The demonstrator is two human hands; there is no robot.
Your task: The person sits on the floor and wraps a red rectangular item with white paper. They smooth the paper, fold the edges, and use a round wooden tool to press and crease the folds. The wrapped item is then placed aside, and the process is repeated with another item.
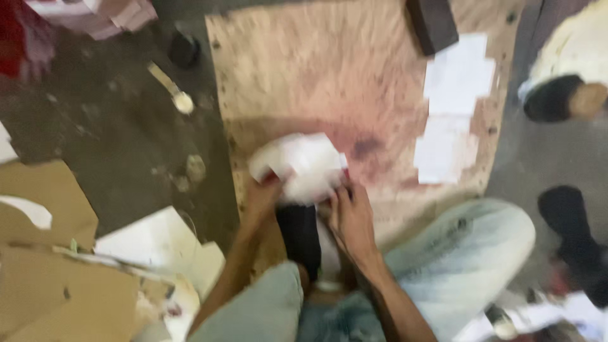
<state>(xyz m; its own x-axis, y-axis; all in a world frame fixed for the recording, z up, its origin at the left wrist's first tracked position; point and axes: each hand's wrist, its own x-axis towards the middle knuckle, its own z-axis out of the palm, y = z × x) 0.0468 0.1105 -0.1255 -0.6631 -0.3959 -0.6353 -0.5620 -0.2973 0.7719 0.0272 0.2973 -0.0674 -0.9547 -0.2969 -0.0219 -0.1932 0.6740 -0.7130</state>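
Blurred view looking down at a person seated on the floor in pale jeans. Both hands meet on a white, paper-wrapped bundle (303,166) lying at the near edge of a plywood board (329,76) spread on the floor. The left hand (263,197) grips the bundle's lower left edge; the right hand (351,218) presses its fingers against the lower right side. A black-socked foot (301,237) sits just below the bundle, between the forearms. White paper sheets (453,104) lie on the board's right side, well apart from the bundle. Cardboard scraps (50,266) litter the dark floor at left. Another person's feet show at the right edge.
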